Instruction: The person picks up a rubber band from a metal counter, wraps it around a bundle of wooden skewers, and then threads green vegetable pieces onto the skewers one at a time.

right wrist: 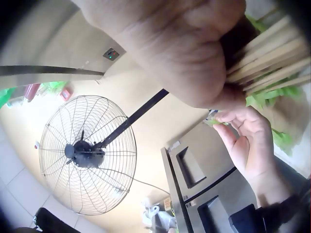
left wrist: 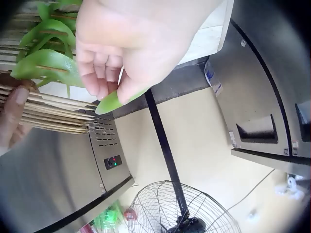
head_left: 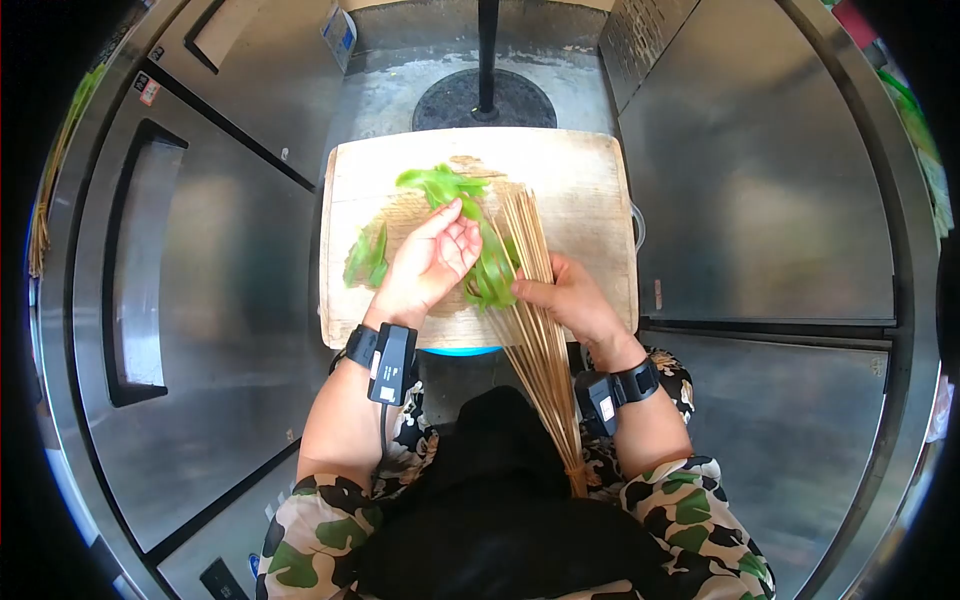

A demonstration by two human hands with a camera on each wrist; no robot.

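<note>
A wooden cutting board (head_left: pixel 580 180) lies in front of me. My right hand (head_left: pixel 535 292) grips a bundle of bamboo skewers (head_left: pixel 540 340) that fans out over the board. Green vegetable pieces (head_left: pixel 492 270) are threaded on the skewers' far part. My left hand (head_left: pixel 460 232) is at those pieces, and in the left wrist view it (left wrist: pixel 109 85) pinches one green piece (left wrist: pixel 111 102) between thumb and fingers, beside the skewers (left wrist: pixel 48 114). The right wrist view shows my right hand (right wrist: pixel 184 48) wrapped round the skewers (right wrist: pixel 267 53). More loose green pieces (head_left: pixel 367 256) lie on the board's left, others (head_left: pixel 440 183) further back.
Stainless steel fridge cabinets (head_left: pixel 200 300) surround the board on both sides. A standing fan's round base (head_left: pixel 485 98) and pole stand behind the board; its head (right wrist: pixel 87 153) shows in the right wrist view. A blue rim (head_left: pixel 460 351) peeks from under the board's near edge.
</note>
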